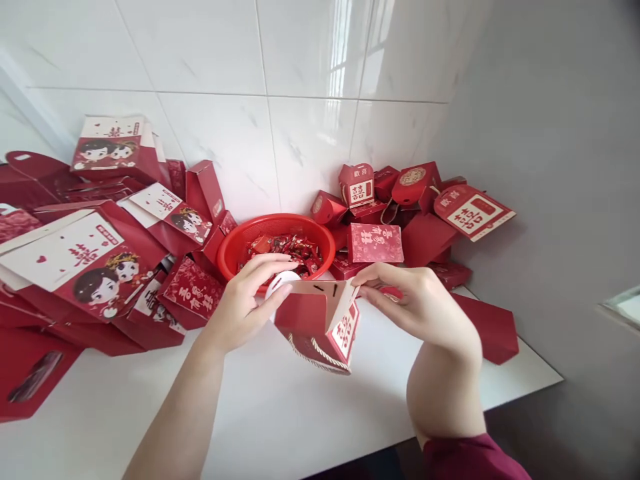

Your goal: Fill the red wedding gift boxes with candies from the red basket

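Observation:
Between my hands is a red paper gift box (305,317) with its top flaps raised, so its inside shows. A twisted cream rope handle (320,362) hangs along its near side. My left hand (253,300) grips the rounded white flap at the box's left, thumb on one side and fingers on the other. On the other side, my right hand (415,297) pinches the edge of the right flap between thumb and fingers. Just behind the box stands a red plastic basket (227,250) with small wrapped sweets (300,248) in it.
Red gift boxes (100,260) are heaped on the left of the white table (280,427). More red boxes (375,241) are piled at the right, one box (487,327) near the table's right edge. A tiled wall (210,140) rises behind, with a grey surface (550,200) at right.

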